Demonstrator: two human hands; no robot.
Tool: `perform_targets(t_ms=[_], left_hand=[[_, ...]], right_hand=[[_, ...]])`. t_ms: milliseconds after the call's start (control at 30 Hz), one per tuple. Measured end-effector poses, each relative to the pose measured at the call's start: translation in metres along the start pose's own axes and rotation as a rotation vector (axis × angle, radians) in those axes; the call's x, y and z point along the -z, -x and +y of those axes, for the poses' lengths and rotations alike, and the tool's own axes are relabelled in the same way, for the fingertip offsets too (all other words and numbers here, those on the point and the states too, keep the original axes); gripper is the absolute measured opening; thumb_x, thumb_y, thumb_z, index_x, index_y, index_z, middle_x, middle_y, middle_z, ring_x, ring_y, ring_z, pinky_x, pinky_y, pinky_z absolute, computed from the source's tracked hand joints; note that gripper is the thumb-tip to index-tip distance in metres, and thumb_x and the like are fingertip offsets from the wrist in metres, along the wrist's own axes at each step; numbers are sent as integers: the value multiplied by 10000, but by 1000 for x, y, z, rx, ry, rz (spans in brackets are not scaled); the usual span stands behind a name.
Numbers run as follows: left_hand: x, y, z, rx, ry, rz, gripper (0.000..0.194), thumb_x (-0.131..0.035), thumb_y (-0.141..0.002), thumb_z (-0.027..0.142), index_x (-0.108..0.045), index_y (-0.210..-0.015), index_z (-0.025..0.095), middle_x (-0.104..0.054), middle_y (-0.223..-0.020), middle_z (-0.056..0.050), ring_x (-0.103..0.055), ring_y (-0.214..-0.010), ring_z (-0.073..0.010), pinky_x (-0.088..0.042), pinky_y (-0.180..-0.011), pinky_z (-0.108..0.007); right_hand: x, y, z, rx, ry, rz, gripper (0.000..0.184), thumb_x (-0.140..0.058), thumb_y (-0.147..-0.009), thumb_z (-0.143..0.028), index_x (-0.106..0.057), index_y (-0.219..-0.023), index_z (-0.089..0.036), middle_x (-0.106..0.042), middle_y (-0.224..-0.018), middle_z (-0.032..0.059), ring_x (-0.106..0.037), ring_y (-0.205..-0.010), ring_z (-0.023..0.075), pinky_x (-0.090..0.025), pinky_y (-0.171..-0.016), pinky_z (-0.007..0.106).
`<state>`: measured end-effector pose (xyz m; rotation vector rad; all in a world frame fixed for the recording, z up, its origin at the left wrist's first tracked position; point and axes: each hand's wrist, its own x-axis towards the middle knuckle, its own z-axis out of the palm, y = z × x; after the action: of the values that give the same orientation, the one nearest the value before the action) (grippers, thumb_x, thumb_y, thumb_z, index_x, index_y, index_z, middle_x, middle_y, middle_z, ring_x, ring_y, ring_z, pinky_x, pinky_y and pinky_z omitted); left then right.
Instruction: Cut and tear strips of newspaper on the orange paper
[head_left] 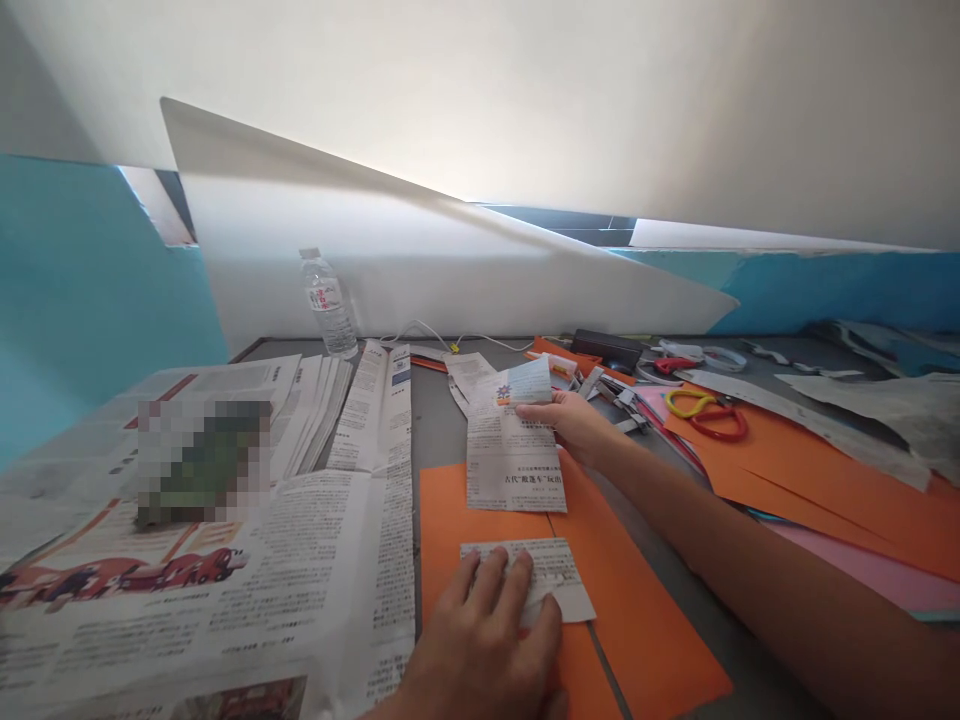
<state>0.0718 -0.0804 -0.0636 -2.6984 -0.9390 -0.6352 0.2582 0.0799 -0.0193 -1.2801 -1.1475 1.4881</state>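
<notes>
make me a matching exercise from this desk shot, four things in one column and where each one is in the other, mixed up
Things:
1. water bottle
2. scissors
3. small newspaper clipping
4. tall newspaper clipping

Places:
A. held at its top edge by the right hand
B. standing at the back of the table by the white sheet
C. pressed flat on the orange paper under the left hand
D. lying on orange paper to the right

Pairs: 1-B, 2-D, 3-C, 4-A
</notes>
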Motion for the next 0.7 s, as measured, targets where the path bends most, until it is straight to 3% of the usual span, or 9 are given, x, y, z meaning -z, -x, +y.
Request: perform_targets(t_ms=[133, 233, 333, 467, 533, 600, 633, 700], left_hand=[[3, 1, 0, 22, 104, -12, 383, -604, -804, 503, -632, -1010, 181, -669, -1168, -121, -635, -1018, -352, -522, -841, -486], [17, -7, -5, 98, 355, -47, 249, -603, -811, 408, -647, -939, 198, -657, -1176, -98, -627, -1019, -319, -510, -861, -458], [39, -27, -28, 351, 665, 44, 215, -541, -839, 252, -614, -1038, 219, -627, -1186, -89, -606, -1046, -249, -481, -900, -397], [55, -65, -81, 746, 1015, 279, 363, -607, -841, 351, -524, -1172, 229, -567, -1238, -110, -536, -1133, -276, -453, -885, -408], [53, -83, -103, 697, 1407, 113, 435, -631, -837, 412, -539, -1219, 227, -575, -1262, -114, -539, -1155, -289, -448, -890, -399], [47, -97, -116, 612, 1680, -139, 454, -625, -830, 472, -610, -1162, 163, -634, -1172, -148, -586, -1087, -315, -460, -857, -408], [43, -103, -119, 613, 1720, -153, 445, -670, -800, 445, -639, -1120, 137, -664, -1104, -153, -617, -1021, -314, -468, -832, -400], [36, -110, -117, 709, 1718, -44, 399, -735, -758, 380, -676, -1048, 112, -698, -992, -141, -651, -913, -291, -475, -802, -384]], right_hand=[[7, 4, -1, 26, -42, -39, 307, -789, -683, -232, -732, -974, -155, -733, -1075, 125, -681, -976, 277, -556, -799, 363], [8, 13, -5, 77, -86, -78, 306, -800, -674, -249, -741, -962, -163, -734, -1084, 114, -674, -1003, 281, -538, -853, 370], [8, 22, -14, 132, -132, -129, 312, -800, -673, -255, -747, -971, -176, -731, -1099, 99, -668, -1018, 270, -517, -895, 373], [6, 30, -26, 216, -204, -229, 318, -808, -665, -248, -749, -975, -201, -739, -1079, 78, -661, -1021, 257, -495, -927, 393], [4, 34, -29, 232, -208, -293, 320, -816, -662, -252, -748, -971, -199, -746, -1050, 77, -666, -1005, 251, -488, -929, 392], [2, 36, -28, 243, -172, -352, 333, -814, -677, -281, -742, -990, -193, -747, -1035, 80, -670, -988, 251, -482, -925, 398], [0, 37, -26, 252, -137, -372, 338, -806, -692, -302, -738, -1004, -189, -747, -1029, 83, -672, -982, 254, -479, -922, 406], [-3, 38, -22, 274, -53, -387, 341, -778, -736, -344, -728, -1032, -182, -747, -1020, 86, -672, -981, 259, -470, -926, 420]])
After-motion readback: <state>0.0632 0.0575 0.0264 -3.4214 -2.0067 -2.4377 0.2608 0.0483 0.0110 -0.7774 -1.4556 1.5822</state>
